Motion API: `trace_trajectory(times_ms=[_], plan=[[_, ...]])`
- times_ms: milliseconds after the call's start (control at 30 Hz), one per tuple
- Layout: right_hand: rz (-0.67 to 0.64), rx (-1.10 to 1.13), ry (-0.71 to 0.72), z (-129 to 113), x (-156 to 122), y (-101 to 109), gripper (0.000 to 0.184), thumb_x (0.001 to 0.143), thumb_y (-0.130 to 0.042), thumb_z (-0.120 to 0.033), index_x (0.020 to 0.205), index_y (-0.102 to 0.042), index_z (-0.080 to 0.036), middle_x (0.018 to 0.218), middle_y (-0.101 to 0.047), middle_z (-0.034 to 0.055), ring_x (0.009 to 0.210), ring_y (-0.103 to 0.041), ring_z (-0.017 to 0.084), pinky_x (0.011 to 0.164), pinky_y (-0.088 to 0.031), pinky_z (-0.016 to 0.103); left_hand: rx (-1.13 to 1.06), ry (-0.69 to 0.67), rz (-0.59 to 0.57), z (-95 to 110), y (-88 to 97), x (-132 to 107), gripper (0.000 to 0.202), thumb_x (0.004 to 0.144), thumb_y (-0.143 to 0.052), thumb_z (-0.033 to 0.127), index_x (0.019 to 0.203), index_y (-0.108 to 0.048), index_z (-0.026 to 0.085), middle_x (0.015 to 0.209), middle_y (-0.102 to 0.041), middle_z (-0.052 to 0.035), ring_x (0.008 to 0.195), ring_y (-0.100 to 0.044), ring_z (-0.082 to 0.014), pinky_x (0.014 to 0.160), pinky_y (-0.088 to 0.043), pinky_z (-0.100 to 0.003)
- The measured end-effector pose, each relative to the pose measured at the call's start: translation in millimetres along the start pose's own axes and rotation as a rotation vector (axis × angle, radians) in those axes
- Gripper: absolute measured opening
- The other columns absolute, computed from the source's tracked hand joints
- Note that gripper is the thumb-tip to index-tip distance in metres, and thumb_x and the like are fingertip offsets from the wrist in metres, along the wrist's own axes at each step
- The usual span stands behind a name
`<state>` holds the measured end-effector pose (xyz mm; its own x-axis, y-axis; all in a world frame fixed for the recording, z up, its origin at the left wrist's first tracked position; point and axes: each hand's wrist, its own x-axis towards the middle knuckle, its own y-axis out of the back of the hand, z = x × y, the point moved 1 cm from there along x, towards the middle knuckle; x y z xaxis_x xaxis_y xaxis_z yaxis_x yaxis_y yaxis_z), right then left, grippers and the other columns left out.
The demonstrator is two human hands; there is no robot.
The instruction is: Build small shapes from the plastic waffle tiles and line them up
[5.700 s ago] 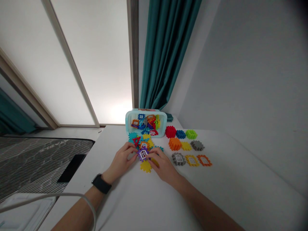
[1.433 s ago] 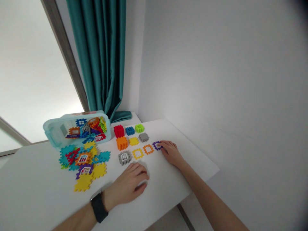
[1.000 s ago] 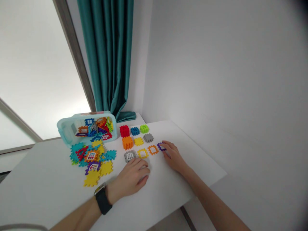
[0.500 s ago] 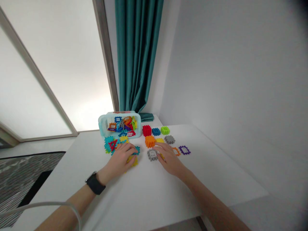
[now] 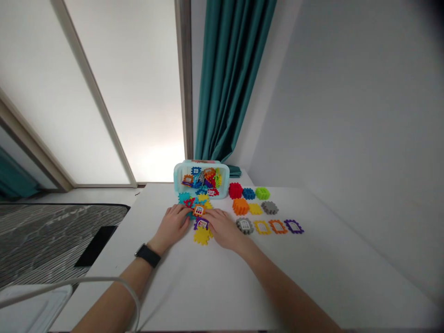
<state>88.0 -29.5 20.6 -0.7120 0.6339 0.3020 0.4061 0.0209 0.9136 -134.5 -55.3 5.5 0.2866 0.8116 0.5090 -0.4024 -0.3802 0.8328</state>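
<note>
A: Head view: what has just changed?

B: Your right hand (image 5: 224, 228) is off the purple frame (image 5: 294, 226), which now ends the near row of 4 at right. Both hands are at the pile (image 5: 203, 235) on the left, so sorting there resumes.

A: Where's the orange window piece (image 5: 199, 211)?

B: On that pile, between your right fingers and your left hand (image 5: 174, 224). Whether they grip, I can't tell. Its window top seems to point far; roughly square, no clear long axis.

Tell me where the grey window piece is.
In the head view, the grey window piece lies just right of the right hand, at the left end of the nearest row, beside the yellow frame.
</note>
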Motion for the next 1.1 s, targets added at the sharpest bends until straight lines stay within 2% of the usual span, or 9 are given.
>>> trace_trajectory(times_ms=[167, 333, 500, 800, 1100], plan=[[0.071, -0.016, -0.102, -7, 6, -23, 0.043, 0.097, -0.044, -0.015, 0.139, -0.053, -0.021, 0.147, -0.054, 0.0119, 0.136, -0.047, 0.029, 0.111, -0.042, 0.051, -0.003, -0.021, -0.019, 2, -6.5, -1, 0.035, 0.089, -0.056, 0.019, 0.123, -0.062, 0.022, 0.125, -0.062, -0.0101, 0.118, -0.055, -0.0280, 0.100, -0.047, -0.047], [0.100, 0.064, -0.109, -7, 2, -34, 0.045, 0.097, -0.043, -0.013, 0.140, -0.052, -0.019, 0.146, -0.055, 0.0109, 0.139, -0.045, 0.025, 0.116, -0.040, 0.048, -0.005, 0.015, -0.027, -4, -9.2, -2, 0.045, 0.088, -0.063, 0.027, 0.132, -0.057, 0.024, 0.134, -0.055, -0.0110, 0.125, -0.049, -0.0305, 0.103, -0.045, -0.051], [0.093, 0.136, -0.047, -8, -5, -33, 0.044, 0.096, -0.044, -0.011, 0.137, -0.056, -0.019, 0.145, -0.056, 0.0097, 0.138, -0.047, 0.024, 0.118, -0.038, 0.047, -0.017, 0.002, -0.029, -9, -11.9, -3, 0.050, 0.085, -0.067, 0.034, 0.133, -0.056, 0.023, 0.135, -0.052, -0.0132, 0.127, -0.047, -0.0341, 0.104, -0.044, -0.054], [0.087, 0.147, -0.018, -12, -7, -27, 0.042, 0.094, -0.046, -0.010, 0.133, -0.059, -0.020, 0.146, -0.055, 0.0094, 0.137, -0.048, 0.024, 0.117, -0.040, 0.048, -0.074, -0.019, -0.005, -16, -11.5, -3, 0.038, 0.085, -0.070, 0.035, 0.120, -0.060, 0.024, 0.130, -0.055, -0.0121, 0.123, -0.050, -0.0335, 0.101, -0.047, -0.054], [0.225, 0.197, -0.057, -7, -5, -24, 0.045, 0.094, -0.047, -0.013, 0.139, -0.051, -0.020, 0.143, -0.056, 0.0126, 0.135, -0.049, 0.027, 0.114, -0.041, 0.054, -0.145, -0.017, 0.126, -16, -3.7, -1, 0.040, 0.082, -0.075, 0.032, 0.116, -0.058, 0.022, 0.133, -0.051, -0.0143, 0.126, -0.049, -0.0333, 0.104, -0.047, -0.055]])
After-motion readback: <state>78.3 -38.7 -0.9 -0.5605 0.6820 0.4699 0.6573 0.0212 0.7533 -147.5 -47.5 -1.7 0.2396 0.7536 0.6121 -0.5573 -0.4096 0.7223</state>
